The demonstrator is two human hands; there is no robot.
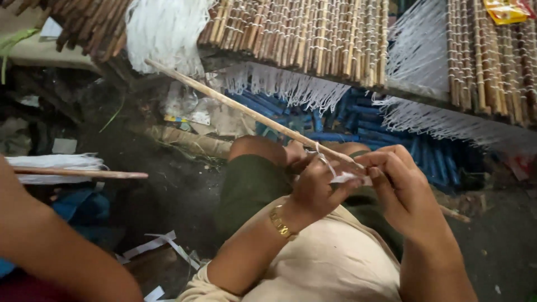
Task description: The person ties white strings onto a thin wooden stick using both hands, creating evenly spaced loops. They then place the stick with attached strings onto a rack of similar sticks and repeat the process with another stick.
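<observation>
A long thin bamboo stick (235, 104) runs from the upper left down to my hands above my lap. My left hand (313, 187), with a gold bracelet on the wrist, pinches the stick and a white strip (344, 178) wound at it. My right hand (405, 193) grips the stick's near end and the same white strip from the right. A thin white thread loops around the stick between my fingers.
Mats of tied bamboo sticks (313, 33) with white thread fringes (279, 84) hang across the top. Blue rods (391, 131) lie behind them. Another person's arm (50, 246) is at the lower left, near a stick with white threads (61, 168). Paper scraps (162, 246) litter the dark floor.
</observation>
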